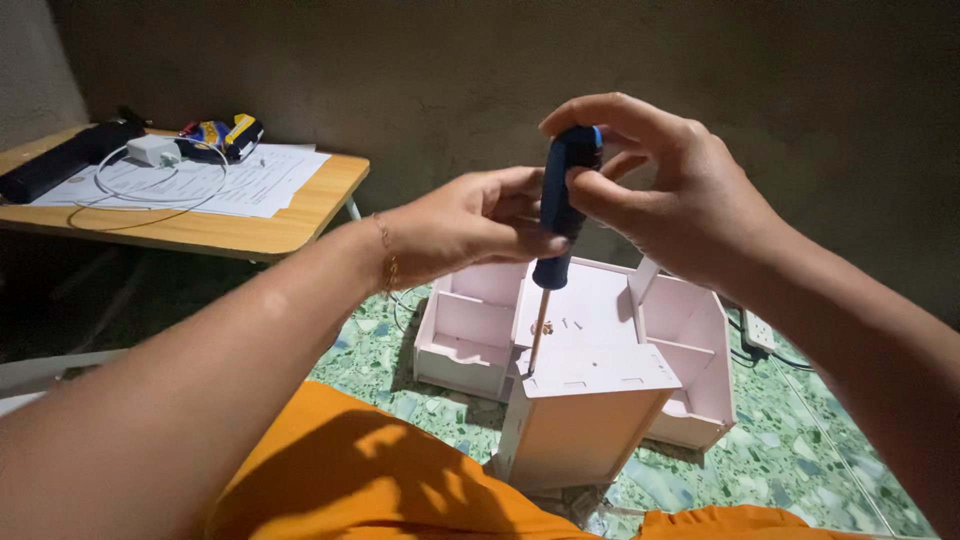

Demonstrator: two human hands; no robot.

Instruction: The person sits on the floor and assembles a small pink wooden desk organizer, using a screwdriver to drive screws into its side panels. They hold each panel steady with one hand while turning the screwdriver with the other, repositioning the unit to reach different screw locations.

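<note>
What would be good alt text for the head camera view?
Both hands, left hand and right hand, hold a blue screwdriver upright, its tip on a corner of a white box on the green floor. A low wooden table with papers stands at the left.

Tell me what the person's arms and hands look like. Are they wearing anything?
Both arms are bare, with no sleeves and no gloves. The left hand has a thin gold-coloured chain bracelet around its wrist. The right hand shows no bracelet or watch, and no rings can be seen on either hand. The fingernails look short and plain.
</note>
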